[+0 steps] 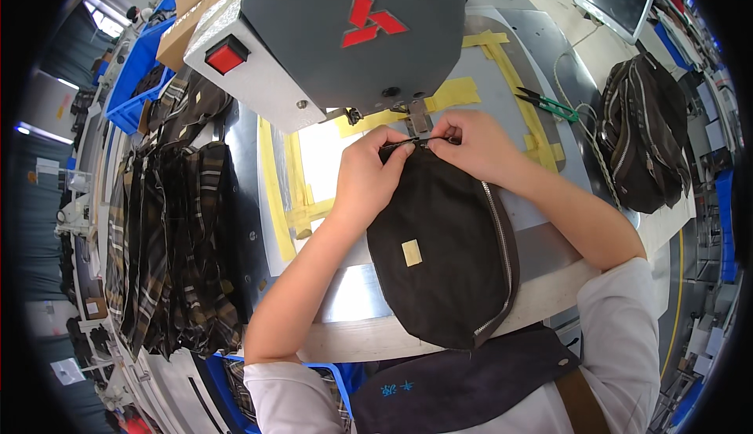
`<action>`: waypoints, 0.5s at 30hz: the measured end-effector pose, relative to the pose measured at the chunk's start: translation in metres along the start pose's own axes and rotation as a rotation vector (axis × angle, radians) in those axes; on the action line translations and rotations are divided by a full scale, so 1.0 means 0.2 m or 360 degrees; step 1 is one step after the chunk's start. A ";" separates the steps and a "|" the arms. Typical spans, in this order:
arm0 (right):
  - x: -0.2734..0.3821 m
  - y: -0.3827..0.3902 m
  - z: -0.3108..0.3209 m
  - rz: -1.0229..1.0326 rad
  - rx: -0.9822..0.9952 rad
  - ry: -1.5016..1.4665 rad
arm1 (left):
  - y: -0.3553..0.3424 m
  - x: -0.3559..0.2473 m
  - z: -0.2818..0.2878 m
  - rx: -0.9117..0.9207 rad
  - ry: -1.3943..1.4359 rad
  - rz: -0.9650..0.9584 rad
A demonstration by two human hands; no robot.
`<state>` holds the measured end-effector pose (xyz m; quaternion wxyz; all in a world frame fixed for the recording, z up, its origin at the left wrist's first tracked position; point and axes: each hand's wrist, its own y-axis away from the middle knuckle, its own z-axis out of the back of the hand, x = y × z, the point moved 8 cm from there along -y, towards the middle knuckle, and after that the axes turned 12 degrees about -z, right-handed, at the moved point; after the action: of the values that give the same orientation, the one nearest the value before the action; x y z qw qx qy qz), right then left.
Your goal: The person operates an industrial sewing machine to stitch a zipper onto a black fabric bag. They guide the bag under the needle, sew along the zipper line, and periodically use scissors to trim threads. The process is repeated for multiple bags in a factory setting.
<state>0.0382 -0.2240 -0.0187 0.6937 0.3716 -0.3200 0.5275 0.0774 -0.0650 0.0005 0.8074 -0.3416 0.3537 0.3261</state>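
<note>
A dark bag piece [439, 253] with a curved metal zipper [502, 253] and a small yellow tape square [412, 253] lies flat over the machine table. Its narrow top edge is pinched by both hands just below the sewing machine's presser foot [419, 120]. My left hand [370, 169] grips that edge on the left, thumb and fingers pressed together. Opposite it, my right hand [473, 145] pinches the same edge on the right. Whether the foot touches the cloth I cannot tell.
Above my hands hangs the grey sewing machine head [353, 34] with a red switch [226, 56]. At left, dark and plaid fabric pieces [176, 246] hang near a blue crate [141, 89]. Green-handled snips [553, 106] and a finished-looking dark bag [647, 132] lie to the right.
</note>
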 end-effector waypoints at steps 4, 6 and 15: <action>0.02 -0.01 0.01 0.0005 -0.0030 0.0079 | -0.01 0.02 -0.01 0.0042 -0.0003 0.0055; 0.02 -0.01 0.01 -0.0012 0.0029 0.0019 | -0.01 0.02 0.00 0.0051 0.0011 0.0096; 0.03 -0.01 -0.01 0.0063 0.0207 -0.0251 | 0.00 0.04 -0.01 0.0012 0.0121 0.0111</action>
<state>0.0406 -0.2192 -0.0160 0.6303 0.4498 -0.3460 0.5298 0.0804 -0.0635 -0.0068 0.7828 -0.3383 0.3971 0.3393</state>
